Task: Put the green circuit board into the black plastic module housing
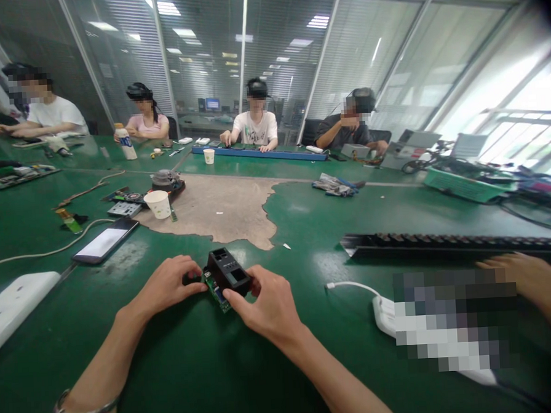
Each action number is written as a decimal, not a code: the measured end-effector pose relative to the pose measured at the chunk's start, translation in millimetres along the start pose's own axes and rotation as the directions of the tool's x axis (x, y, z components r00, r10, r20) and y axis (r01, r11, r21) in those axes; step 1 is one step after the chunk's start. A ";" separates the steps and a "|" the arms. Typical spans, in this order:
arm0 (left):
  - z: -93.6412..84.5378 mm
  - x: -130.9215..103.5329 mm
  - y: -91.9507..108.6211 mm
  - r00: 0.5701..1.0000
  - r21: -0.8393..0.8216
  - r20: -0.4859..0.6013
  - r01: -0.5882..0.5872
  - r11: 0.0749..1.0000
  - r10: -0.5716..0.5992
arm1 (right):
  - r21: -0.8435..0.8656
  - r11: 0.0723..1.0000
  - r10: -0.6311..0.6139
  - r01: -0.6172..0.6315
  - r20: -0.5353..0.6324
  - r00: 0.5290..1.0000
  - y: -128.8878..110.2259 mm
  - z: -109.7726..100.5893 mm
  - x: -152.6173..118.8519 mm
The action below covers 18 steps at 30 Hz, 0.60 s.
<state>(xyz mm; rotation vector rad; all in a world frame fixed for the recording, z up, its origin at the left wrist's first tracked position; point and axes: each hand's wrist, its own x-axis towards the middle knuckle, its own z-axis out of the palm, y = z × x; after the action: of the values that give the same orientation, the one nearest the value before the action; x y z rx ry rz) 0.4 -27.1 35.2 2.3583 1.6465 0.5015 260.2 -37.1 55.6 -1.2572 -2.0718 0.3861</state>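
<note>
My right hand point(269, 302) grips a black plastic housing point(228, 272) with square openings in its top, thumb on the near side and fingers behind. A green circuit board point(215, 291) shows along the housing's left side. At the board's left edge, my left hand point(175, 282) is closed, with a small dark piece point(192, 278) between thumb and fingers. Whether that piece is joined to the board I cannot tell. Both hands are just above the green tabletop point(187, 371).
Beyond my hands lie a worn brown patch point(224, 203), a paper cup point(159, 204) and a phone point(106, 241). To the right are a long black strip point(443, 242), a white power strip point(386, 316) and another person's hand point(523, 273). Several people sit across the table.
</note>
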 end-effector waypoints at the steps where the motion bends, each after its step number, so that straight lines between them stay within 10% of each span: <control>1: -0.2 -0.2 0.0 1.000 0.000 0.001 -0.001 1.000 0.001 | -0.003 1.000 -0.010 0.010 -0.001 1.000 -1.3 1.7 -1.4; 18: -4.0 -1.7 -1.7 1.000 0.042 0.030 -0.006 0.999 0.004 | -0.072 0.996 -0.053 0.060 0.091 0.994 -1.3 19.3 -10.2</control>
<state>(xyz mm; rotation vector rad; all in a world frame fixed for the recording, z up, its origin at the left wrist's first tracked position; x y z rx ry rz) -3.2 -28.1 37.9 2.3887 1.6547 0.4343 249.4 -44.8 38.2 -1.2418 -2.2103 0.3483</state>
